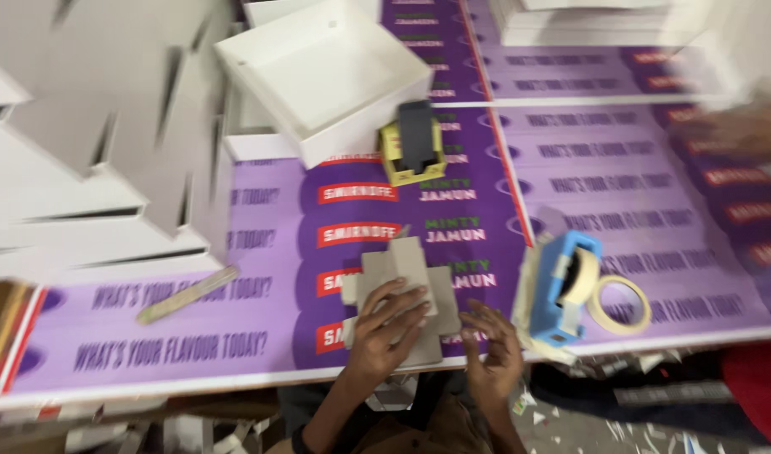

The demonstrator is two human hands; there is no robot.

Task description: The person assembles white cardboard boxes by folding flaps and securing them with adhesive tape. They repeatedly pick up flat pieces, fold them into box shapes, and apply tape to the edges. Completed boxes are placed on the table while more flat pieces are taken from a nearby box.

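Grey cardboard, cut as a flat cross-shaped box blank (402, 294), lies at the near edge of the tabletop (192, 353), at 6 o'clock in the view. It is pressed down by the left hand (384, 328), whose fingers are spread flat over the blank and closed on nothing. The right hand (495, 353) is held just beside the blank at its 4 o'clock, fingers loosely curled and half open, with nothing seen in its grip; the picture is blurred by motion.

A slip is judged possible: the blank overhangs near the table edge, and if pressure is eased it could slide off onto the littered floor. A crooked fold could also be made while the view is moving.

A blue tape dispenser (562, 290) stands at 3 o'clock of the hands, with a loose ring of tape (621, 304) just beside it. A wooden ruler (188, 294) lies at 9 o'clock. A finished white open box (322, 76) sits at 12 o'clock, and a small yellow carton with a dark object in it (412, 150) is seen near its corner. The tabletop is covered by purple printed sheets bearing red rectangular labels and rows of lettering. Stacked white boards (82, 151) are piled at 10 o'clock.
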